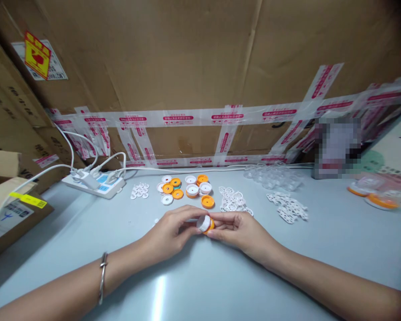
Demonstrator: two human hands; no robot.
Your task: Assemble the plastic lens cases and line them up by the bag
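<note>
Between both hands, just above the table, is a small round orange and white plastic piece (pixel 205 224), tilted so its pale face shows. My left hand (pixel 177 227) pinches its white side between thumb and fingers. On the orange rim, the thumb and fingers of my right hand (pixel 242 227) are closed. Straight beyond the hands lie orange and white plastic cups (pixel 207 202) and, to their left, flat orange and white rings (pixel 177 194). White spoked discs (pixel 234 200) are heaped beyond my right hand. The fingertips behind the piece are partly hidden.
A power strip (pixel 110 187) with white cables and small white parts (pixel 140 191) are at left. Clear plastic domes (pixel 274 176) and white cut-out plates (pixel 289 207) lie right of centre. Orange-based pieces (pixel 382 201) sit far right. A large taped carton (pixel 187 67) walls the back.
</note>
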